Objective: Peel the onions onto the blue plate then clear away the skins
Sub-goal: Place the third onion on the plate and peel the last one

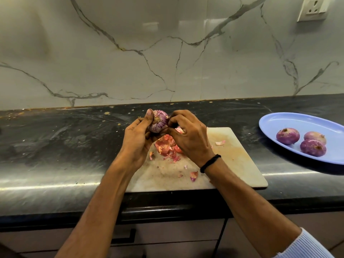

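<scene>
My left hand (137, 135) grips a purple onion (159, 121) above the far left corner of the cutting board (232, 164), root end toward me. My right hand (188, 135) has its fingers curled against the onion's right side, pinching at its skin. Loose pink onion skins (166, 147) lie heaped on the board right under both hands, with smaller scraps (193, 176) nearer the front. The blue plate (290, 121) sits on the counter at the right and holds three peeled onions (287, 135).
The dark stone counter (65, 138) runs left and right of the board; its front edge is close to me. A marble wall stands right behind, with a socket (313, 9) at the top right. The plate partly leaves the frame.
</scene>
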The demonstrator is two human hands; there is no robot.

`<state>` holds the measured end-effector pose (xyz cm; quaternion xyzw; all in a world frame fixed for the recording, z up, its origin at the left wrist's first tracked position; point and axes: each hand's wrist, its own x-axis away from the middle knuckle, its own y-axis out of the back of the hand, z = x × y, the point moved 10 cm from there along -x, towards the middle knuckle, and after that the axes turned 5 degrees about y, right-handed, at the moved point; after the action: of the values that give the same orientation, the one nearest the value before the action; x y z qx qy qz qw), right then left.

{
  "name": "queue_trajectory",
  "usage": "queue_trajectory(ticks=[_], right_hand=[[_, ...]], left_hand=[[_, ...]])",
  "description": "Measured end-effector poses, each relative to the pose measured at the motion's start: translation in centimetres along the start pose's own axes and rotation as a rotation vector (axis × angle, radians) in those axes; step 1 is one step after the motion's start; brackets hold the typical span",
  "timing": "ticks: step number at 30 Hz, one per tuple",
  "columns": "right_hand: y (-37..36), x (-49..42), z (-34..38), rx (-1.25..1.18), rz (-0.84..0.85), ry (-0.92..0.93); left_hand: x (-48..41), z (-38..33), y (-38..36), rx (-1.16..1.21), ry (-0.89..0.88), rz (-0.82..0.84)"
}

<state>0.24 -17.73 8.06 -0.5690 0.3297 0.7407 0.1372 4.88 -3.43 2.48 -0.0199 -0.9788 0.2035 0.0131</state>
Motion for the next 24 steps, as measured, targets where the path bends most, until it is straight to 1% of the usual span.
queue_trajectory(ticks=[6,12,16,19,24], right_hand=[[0.0,0.1,0.2,0.006,-0.020,0.010],[0.0,0.0,-0.6,-0.009,-0.009,-0.051],[0.0,-0.3,-0.9,-0.060,-0.005,-0.108],[0.3,-0.3,-1.3,-0.134,-0.043,-0.149],[0.7,0.0,-2.7,-0.263,-0.107,-0.283]], left_hand=[[-0.1,0.6,0.4,0.102,0.056,-0.033],[-0.1,0.8,0.6,0.141,0.083,-0.031],[0.2,0.6,0.1,0.080,0.072,-0.006],[0.5,0.2,-0.3,0.026,0.045,0.028],[0.8,0.3,-1.3,-0.072,0.035,0.096]])
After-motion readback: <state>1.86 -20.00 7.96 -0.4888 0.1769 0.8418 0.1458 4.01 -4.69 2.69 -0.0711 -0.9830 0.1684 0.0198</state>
